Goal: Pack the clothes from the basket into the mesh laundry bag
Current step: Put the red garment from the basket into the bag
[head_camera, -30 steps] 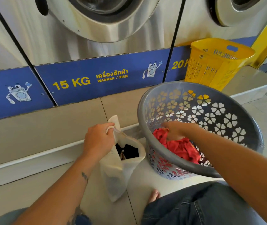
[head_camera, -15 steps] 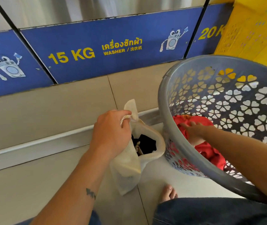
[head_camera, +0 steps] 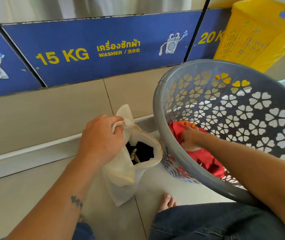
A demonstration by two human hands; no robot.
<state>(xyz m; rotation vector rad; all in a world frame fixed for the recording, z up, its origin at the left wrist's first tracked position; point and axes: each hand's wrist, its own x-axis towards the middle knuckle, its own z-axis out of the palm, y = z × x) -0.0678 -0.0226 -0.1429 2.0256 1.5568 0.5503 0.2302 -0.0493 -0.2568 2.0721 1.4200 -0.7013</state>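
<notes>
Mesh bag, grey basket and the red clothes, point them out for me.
mesh bag (head_camera: 121, 170): head view, on its white side below the opening.
grey basket (head_camera: 157, 108): head view, on its left rim.
red clothes (head_camera: 206, 160): head view, on the fabric inside the basket.

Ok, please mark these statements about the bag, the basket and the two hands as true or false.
1. The left hand grips the top edge of the mesh laundry bag. True.
2. The bag holds nothing. False: dark clothing lies inside.
3. The right hand is inside the grey basket, on red clothing. True.
4. The yellow basket stands in front of the grey one. False: it stands behind it.
5. The panel reads 15 KG. True.
</notes>
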